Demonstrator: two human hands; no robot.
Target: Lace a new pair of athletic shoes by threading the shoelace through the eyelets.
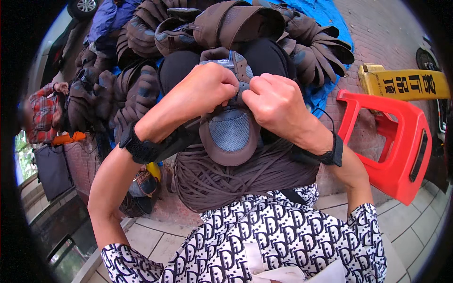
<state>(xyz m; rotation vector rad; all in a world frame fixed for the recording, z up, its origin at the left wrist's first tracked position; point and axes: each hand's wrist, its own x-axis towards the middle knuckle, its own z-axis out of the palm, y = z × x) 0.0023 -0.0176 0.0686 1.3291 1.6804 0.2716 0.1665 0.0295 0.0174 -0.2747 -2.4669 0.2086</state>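
Note:
A brown shoe upper (230,129) with a blue-grey mesh toe rests over my lap, its toe toward me. Over the left side of its lacing opening, my left hand (207,87) is closed with thumb and finger pinched together; whatever they pinch is hidden. My right hand (281,101) is closed too, its fingertips gripping the eyelet edge on the right side. Both hands nearly meet above the tongue. Under the toe, a thick bundle of dark brown shoelaces (245,177) lies across my lap.
Beyond my knees, several rows of nested brown shoe uppers (321,49) lie on a blue tarp (321,12). A red plastic stool (401,155) stands at the right, near a yellow sign board (401,82). A person in a red checked shirt (45,113) is at far left.

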